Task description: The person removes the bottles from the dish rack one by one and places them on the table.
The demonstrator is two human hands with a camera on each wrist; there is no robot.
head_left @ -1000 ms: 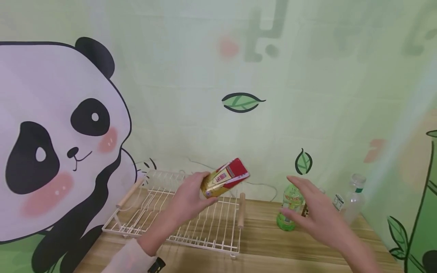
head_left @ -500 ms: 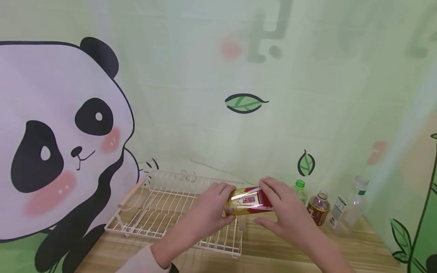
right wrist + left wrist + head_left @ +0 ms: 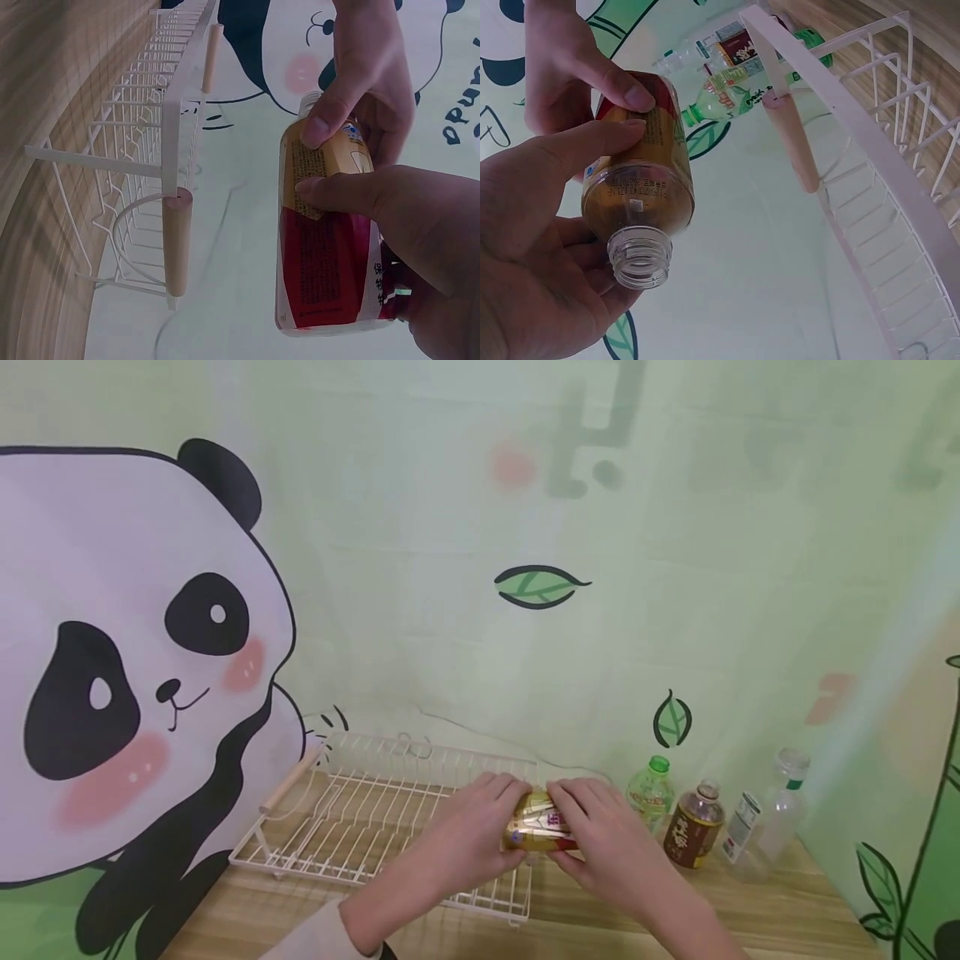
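Both hands hold one plastic bottle [image 3: 542, 822] with a gold and red label, lying sideways above the table in the head view. My left hand [image 3: 472, 831] grips its neck end, and the uncapped threaded mouth [image 3: 640, 259] shows in the left wrist view. My right hand [image 3: 607, 839] grips the red base end; in the right wrist view its thumb [image 3: 337, 193] lies across the label. A white wire dish rack [image 3: 360, 827] with wooden handles stands on the table, behind and left of the hands.
At the back right of the wooden table [image 3: 585, 918] stand a green bottle [image 3: 651, 789], a brown-labelled bottle [image 3: 694, 831] and a clear bottle [image 3: 783, 810] with a white label beside it. A panda-print cloth [image 3: 420, 568] hangs behind.
My right hand has come left from near the green bottle and taken hold of the bottle's base end. The bottle has moved right and down and turned level.
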